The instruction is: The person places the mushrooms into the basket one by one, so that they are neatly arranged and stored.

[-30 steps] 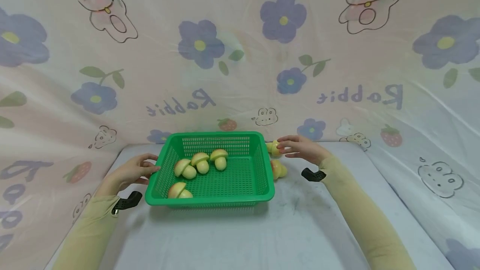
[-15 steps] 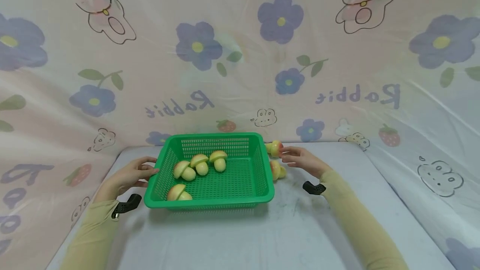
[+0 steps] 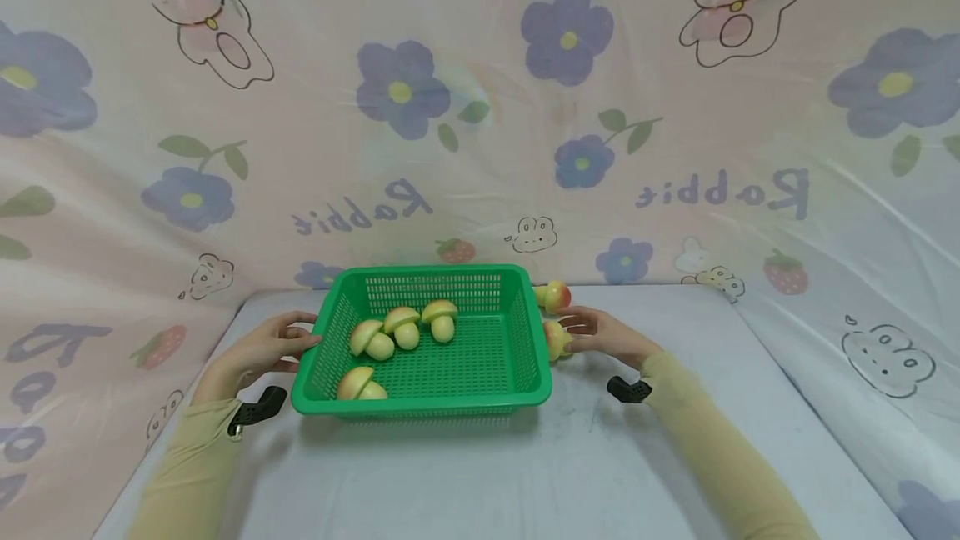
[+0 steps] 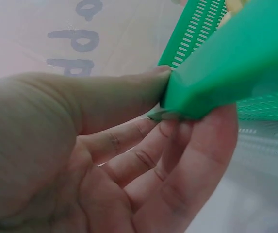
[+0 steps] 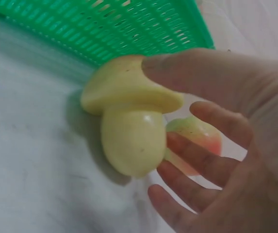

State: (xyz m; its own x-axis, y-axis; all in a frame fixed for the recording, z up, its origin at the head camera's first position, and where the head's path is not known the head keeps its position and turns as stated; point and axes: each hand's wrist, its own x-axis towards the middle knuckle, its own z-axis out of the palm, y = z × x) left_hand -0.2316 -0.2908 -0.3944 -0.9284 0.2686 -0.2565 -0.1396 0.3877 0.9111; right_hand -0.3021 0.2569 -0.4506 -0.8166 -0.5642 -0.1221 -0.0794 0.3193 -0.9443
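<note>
Cloth-walled booth, rabbit-print curtain (image 3: 487, 182), white table (image 3: 450, 482)

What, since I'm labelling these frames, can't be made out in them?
Head view: base of the front mushroom, hidden by the green basket.
Head view: stem end of the far loose mushroom, behind the basket's side.
Right wrist: whether the right hand touches the near loose mushroom; its thumb hides the spot.
Left wrist: most basket contents, behind the near rim.
</note>
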